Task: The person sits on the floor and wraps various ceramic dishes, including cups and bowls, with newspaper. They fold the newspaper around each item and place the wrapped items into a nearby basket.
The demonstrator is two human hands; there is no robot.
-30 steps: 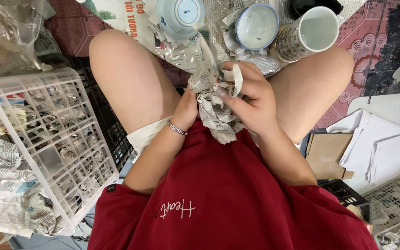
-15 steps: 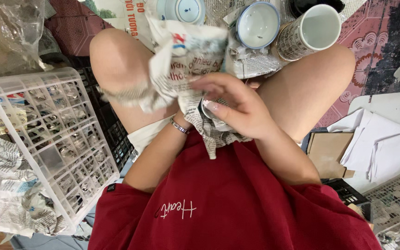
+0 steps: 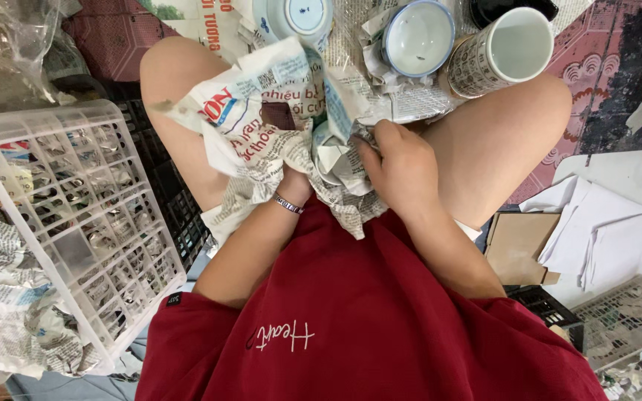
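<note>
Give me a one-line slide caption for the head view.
Seated person's right hand and mostly hidden left hand grip crumpled newspaper in the lap, cups ahead.

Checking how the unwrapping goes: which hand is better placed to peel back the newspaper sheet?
Probably the left hand: it sits under the raised newspaper sheet, while the right hand grips the crumpled bundle.

Newspaper sheet [image 3: 276,126] lies across the lap, between the two knees. Left hand [image 3: 295,186] sits under it, right hand [image 3: 403,167] on its right edge. Beyond the knees, on the floor: a bowl [image 3: 295,16] at centre, a second bowl [image 3: 417,37] to its right, a cup [image 3: 503,50] further right, touching the right knee. Plastic basket [image 3: 61,223] stands left of the left thigh. Cardboard piece [image 3: 518,249] and paper sheets [image 3: 611,230] lie right of the right thigh.
</note>
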